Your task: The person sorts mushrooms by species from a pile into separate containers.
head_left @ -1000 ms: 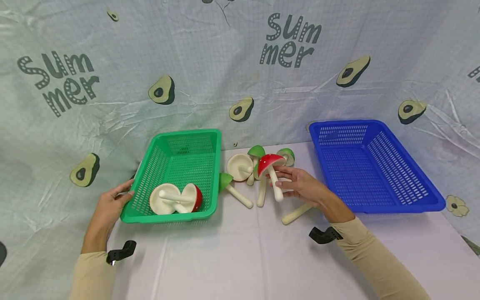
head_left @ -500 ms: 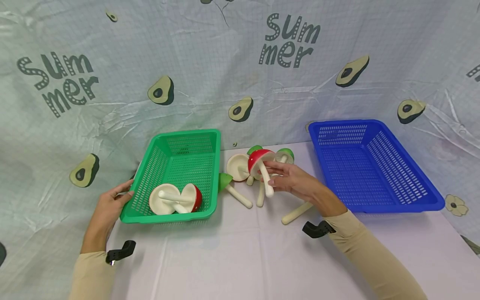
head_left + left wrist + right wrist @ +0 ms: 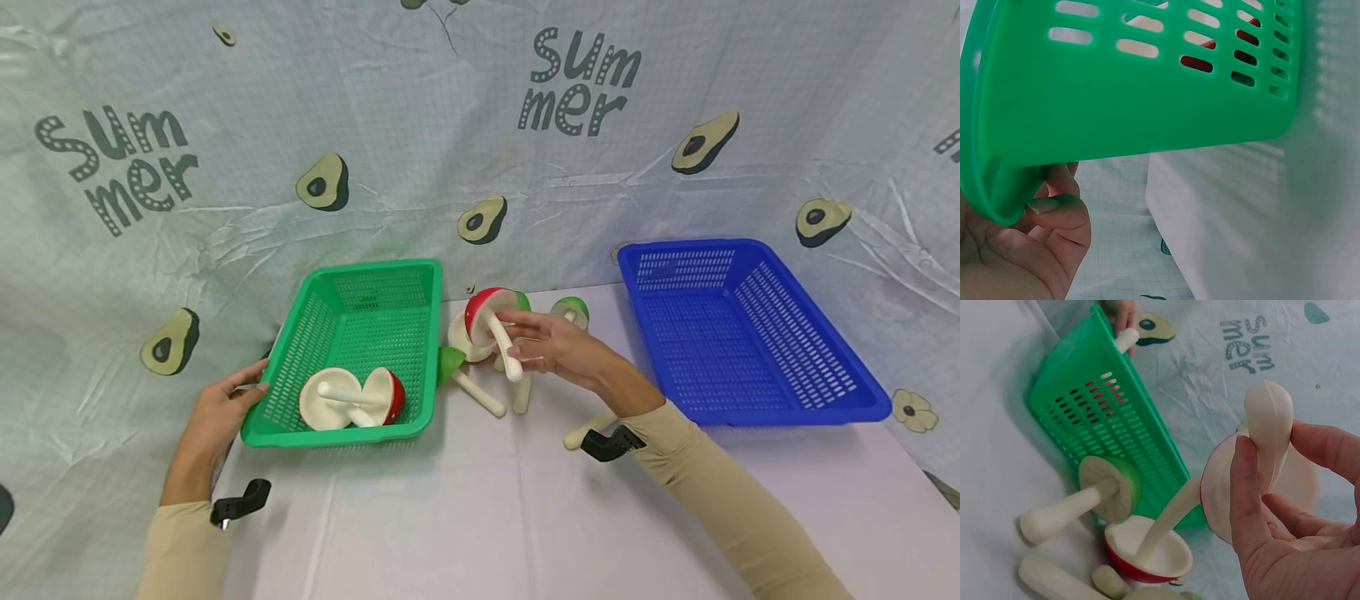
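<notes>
My right hand (image 3: 558, 346) pinches the white stem of a red-capped toy mushroom (image 3: 487, 317), lifted over the loose mushrooms with its cap toward the left. In the right wrist view thumb and fingers close on the mushroom stem (image 3: 1269, 419). On the left, my left hand (image 3: 217, 417) grips the rim of the green basket (image 3: 337, 437) at its near left side; in the left wrist view the fingers curl under that rim (image 3: 997, 206). Two red mushrooms (image 3: 386, 396) lie stem-up inside the basket.
Beside the green basket lies a green-capped mushroom (image 3: 476, 392). Behind the held one is an upturned mushroom (image 3: 459, 333), with another green-capped one (image 3: 572, 310) to the right. A blue basket (image 3: 757, 417) stands at the right, and a patterned cloth (image 3: 420, 150) hangs behind.
My right hand has carried the red mushroom leftward, toward the green basket, tilting its stem a little more. The left hand and both baskets stay where they were.
</notes>
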{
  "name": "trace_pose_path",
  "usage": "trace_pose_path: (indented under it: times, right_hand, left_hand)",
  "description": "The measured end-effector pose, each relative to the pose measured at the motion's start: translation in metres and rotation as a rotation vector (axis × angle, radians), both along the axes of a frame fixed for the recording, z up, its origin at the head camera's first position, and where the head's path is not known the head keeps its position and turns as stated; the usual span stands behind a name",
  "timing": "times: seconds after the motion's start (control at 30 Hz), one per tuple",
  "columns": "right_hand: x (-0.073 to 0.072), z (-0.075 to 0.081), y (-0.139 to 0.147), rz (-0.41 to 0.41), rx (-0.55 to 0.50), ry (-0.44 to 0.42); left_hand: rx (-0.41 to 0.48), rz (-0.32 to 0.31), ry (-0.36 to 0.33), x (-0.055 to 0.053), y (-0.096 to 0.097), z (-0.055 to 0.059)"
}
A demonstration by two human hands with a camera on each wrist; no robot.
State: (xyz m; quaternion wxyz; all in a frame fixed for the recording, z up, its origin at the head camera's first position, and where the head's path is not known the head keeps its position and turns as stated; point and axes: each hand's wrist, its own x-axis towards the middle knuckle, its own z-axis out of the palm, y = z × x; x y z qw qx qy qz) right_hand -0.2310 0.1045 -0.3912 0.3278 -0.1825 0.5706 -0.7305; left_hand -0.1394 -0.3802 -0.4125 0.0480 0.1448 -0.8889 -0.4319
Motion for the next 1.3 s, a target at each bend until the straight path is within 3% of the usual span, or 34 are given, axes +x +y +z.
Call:
trace_pose_path:
  times: [0.27,0.5,0.83,1.3]
  right_hand:
    - [-0.006,0.005,-0.024,0.02,0.01,0.0]
    - [-0.011,0.005,-0.045,0.086,-0.026,0.025]
    - [-0.012,0.015,-0.068,0.096,0.058,0.074]
    - [-0.022,0.02,-0.099,0.111,0.05,0.027]
  left_hand:
    - [-0.002,-0.032,-0.007,0.001,-0.001,0.001]
    - [-0.007,-0.024,-0.004,0.002,0.0,0.001]
    - [-0.002,-0.023,-0.001,0.002,0.004,0.004]
    - [-0.009,-0.025,-0.009,0.004,0.005,0.005]
